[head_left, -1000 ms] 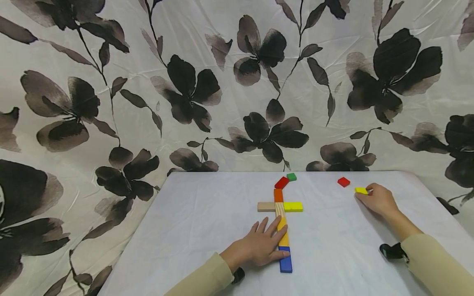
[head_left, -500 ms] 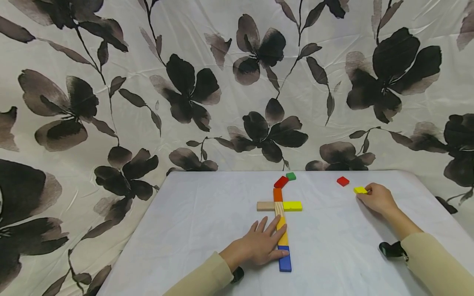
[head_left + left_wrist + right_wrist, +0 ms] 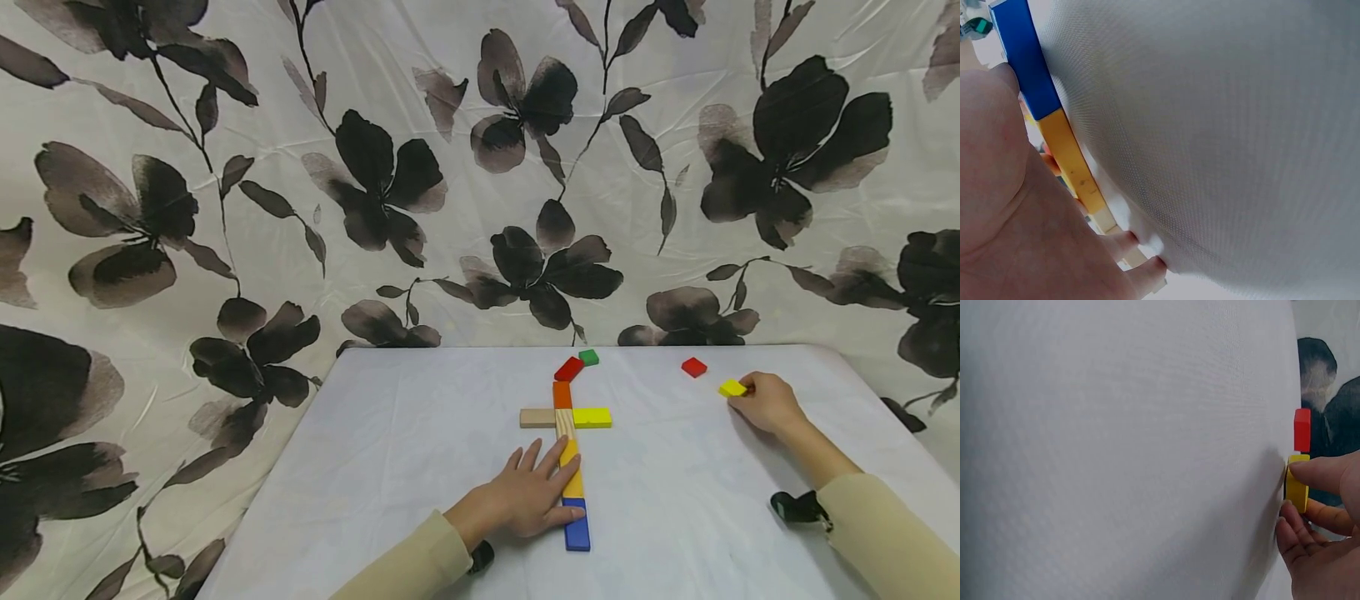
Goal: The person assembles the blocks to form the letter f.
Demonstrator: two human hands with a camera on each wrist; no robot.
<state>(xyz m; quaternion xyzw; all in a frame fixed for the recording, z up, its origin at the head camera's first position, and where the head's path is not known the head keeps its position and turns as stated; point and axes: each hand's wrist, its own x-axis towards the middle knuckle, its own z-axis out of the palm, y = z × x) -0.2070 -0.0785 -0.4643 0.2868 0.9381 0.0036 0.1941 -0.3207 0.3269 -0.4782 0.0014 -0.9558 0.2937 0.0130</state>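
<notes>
My left hand [image 3: 525,497] lies spread over a line of wooden blocks, its thumb on the blue block [image 3: 577,537] and fingertips on the orange-yellow block [image 3: 573,486]. In the left wrist view, the blue block [image 3: 1025,59] meets the yellow one [image 3: 1072,161] end to end. Beyond them stand a plain wood block [image 3: 565,423] and an orange block [image 3: 562,395]. At the right, my right hand [image 3: 771,404] pinches a small yellow block [image 3: 732,388] between thumb and fingers. The right wrist view shows that yellow block [image 3: 1297,487] at the cloth, near a red block [image 3: 1302,430].
A tan block [image 3: 537,418] and a long yellow block [image 3: 592,418] flank the line as arms. A tilted red block [image 3: 570,369] and a green block [image 3: 588,357] curve off its far end. A red diamond-shaped block [image 3: 693,367] lies near the white table's [image 3: 420,392] back edge.
My right hand has shifted slightly to the right with the small yellow block, and the block has turned a little. The left hand stays on the line of blocks.
</notes>
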